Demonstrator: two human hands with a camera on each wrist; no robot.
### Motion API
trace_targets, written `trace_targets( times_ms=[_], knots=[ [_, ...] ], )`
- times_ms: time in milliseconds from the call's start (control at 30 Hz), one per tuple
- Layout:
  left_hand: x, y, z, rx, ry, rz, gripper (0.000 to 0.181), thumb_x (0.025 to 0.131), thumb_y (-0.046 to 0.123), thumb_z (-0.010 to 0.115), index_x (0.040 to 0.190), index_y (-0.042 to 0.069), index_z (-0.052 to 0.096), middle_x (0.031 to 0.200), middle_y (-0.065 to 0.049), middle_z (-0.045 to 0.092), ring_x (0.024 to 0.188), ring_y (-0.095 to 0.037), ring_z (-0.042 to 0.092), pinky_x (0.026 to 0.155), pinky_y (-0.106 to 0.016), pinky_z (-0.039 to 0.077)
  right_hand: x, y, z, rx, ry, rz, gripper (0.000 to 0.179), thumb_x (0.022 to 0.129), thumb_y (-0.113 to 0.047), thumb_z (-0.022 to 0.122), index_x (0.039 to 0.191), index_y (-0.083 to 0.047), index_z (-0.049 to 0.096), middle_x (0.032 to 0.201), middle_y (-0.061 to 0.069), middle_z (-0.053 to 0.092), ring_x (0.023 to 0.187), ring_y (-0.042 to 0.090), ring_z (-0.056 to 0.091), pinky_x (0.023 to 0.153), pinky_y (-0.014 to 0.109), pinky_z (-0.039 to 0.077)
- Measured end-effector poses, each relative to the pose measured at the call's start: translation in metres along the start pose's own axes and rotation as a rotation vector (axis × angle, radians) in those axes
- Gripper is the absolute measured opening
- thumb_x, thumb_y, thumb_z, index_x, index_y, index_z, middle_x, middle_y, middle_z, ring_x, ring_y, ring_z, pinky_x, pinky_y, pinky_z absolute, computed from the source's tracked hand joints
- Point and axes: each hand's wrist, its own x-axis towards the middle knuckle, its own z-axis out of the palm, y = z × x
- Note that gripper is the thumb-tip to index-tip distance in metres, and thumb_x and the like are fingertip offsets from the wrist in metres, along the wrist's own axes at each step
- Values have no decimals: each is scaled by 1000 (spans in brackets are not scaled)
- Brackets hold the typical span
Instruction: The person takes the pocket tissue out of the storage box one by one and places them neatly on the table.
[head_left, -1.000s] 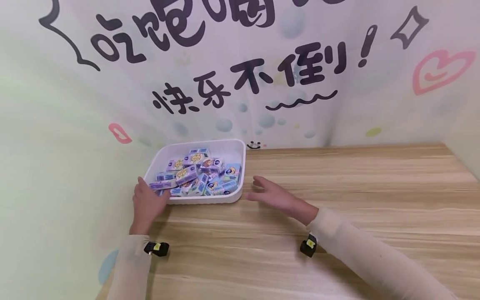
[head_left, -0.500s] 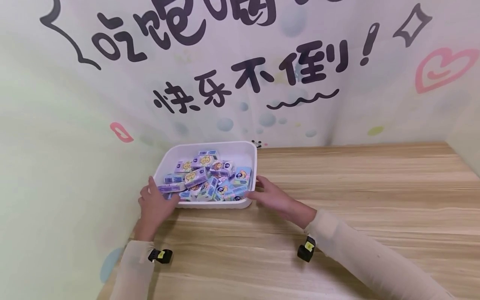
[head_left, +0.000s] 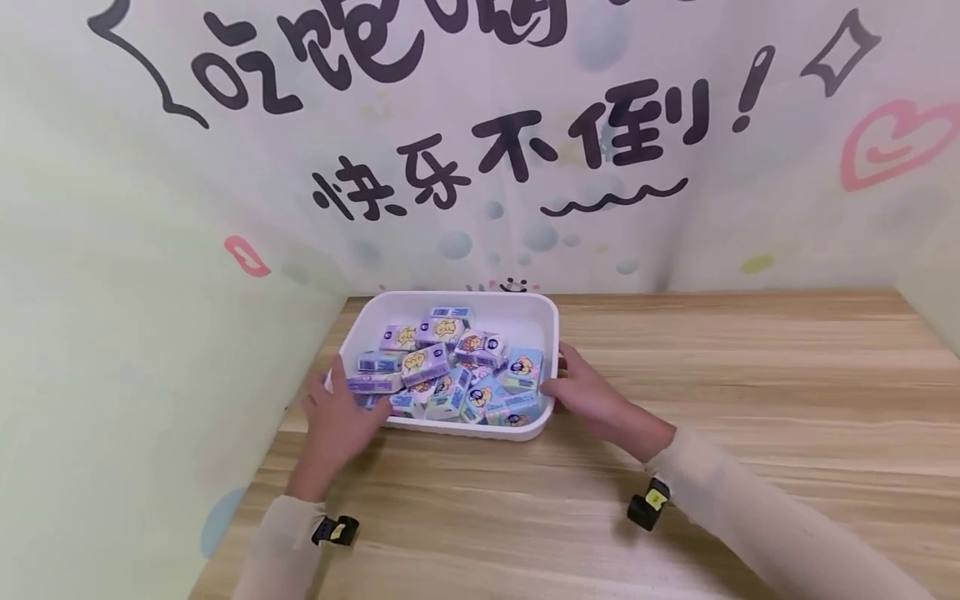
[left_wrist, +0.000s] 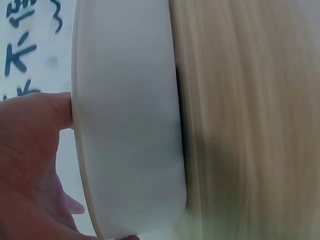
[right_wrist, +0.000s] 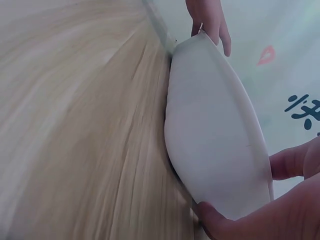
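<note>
White tray [head_left: 465,428], small printed packs [head_left: 425,365] piled inside: my left hand [head_left: 341,427] grips its left end, right hand [head_left: 600,404] its right end, both partly curled round it.

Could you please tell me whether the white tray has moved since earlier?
Yes, the tray moved right: its right edge now lies past the smiley face on the wall.

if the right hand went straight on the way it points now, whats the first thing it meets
The right end of the white tray, which the right hand is touching. Past that wall, a blue pack inside seems next in line, though depth is hard to judge.
</note>
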Motion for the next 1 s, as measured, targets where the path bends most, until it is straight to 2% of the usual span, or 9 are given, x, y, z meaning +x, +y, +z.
trace_targets(
  times_ms=[133,267,433,600,700,867,1000],
  knots=[
    [-7,9,5,17,-20,22,116,98,46,73,173,-4,1,164,-47,7,147,-66,17,110,-83,42,-13,2,-14,-25,-12,-5,85,104,1,54,175,-2,6,167,31,30,143,45,48,119,59,48],
    [-14,17,6,23,-31,43,116,98,52,74,173,-4,4,164,-44,14,147,-64,20,108,-83,43,-24,4,-28,-32,-39,-26,86,104,2,52,174,-2,3,169,32,27,145,48,45,120,63,46],
    [-19,26,7,9,-53,85,119,97,54,76,173,-4,6,164,-40,22,147,-60,25,113,-79,41,-36,9,-45,-47,-58,-36,87,105,1,52,174,-2,0,173,32,17,153,55,34,122,68,39],
    [-20,32,11,-15,-64,143,118,96,52,80,173,-3,9,164,-39,31,148,-57,31,117,-76,38,-48,13,-59,-71,-68,-37,87,106,0,52,174,0,-2,173,33,15,152,57,34,119,68,44],
    [-19,33,15,-56,-69,192,116,95,49,83,173,-1,13,161,-37,38,147,-55,36,118,-75,37,-56,15,-67,-100,-69,-39,87,106,-1,53,174,1,-2,173,33,14,151,58,34,118,67,46],
    [-17,34,21,-184,-85,301,103,97,38,83,172,2,24,152,-29,52,141,-48,49,118,-70,44,-69,19,-83,-158,-53,-45,88,105,0,54,173,3,-2,173,36,14,153,60,32,117,66,47],
    [-18,38,24,-262,-141,338,94,101,31,80,173,3,25,159,-27,49,147,-47,49,121,-69,42,-78,22,-97,-186,-41,-41,88,104,0,54,173,4,-1,172,37,16,152,59,34,116,63,49]
  ],
)
